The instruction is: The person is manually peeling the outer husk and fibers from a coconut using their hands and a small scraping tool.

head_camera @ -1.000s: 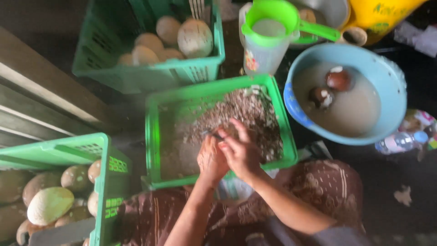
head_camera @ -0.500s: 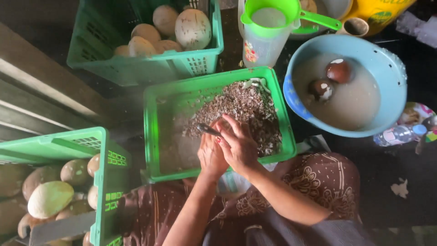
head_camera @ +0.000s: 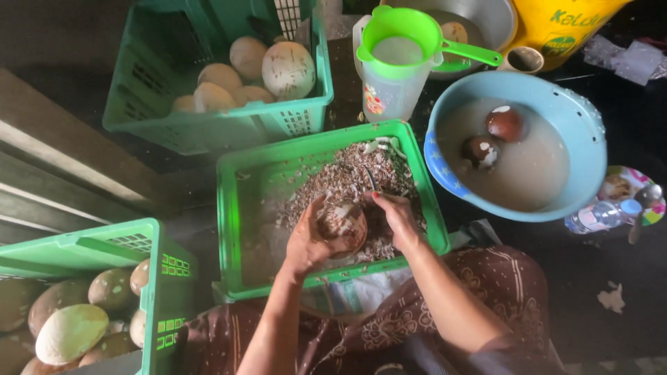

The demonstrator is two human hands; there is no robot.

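your left hand (head_camera: 306, 243) is cupped around the coconut (head_camera: 342, 226) over the green crate (head_camera: 233, 229), right hand (head_camera: 397, 217) gripping the knife (head_camera: 370, 179). i'd angle shallow strokes away from your fingers.

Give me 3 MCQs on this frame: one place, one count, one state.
1. Where are the hands working?
A. over the middle crate
B. over the basin
C. over the jug

2. How many coconuts float in the basin?
A. none
B. two
C. five

3. What is the left hand doing?
A. resting empty
B. holding a coconut
C. gripping the jug

A: both hands are above the middle crate of shavings.
B: two brown coconuts sit in the basin water.
B: the left hand cups a coconut; the right hand is beside it.
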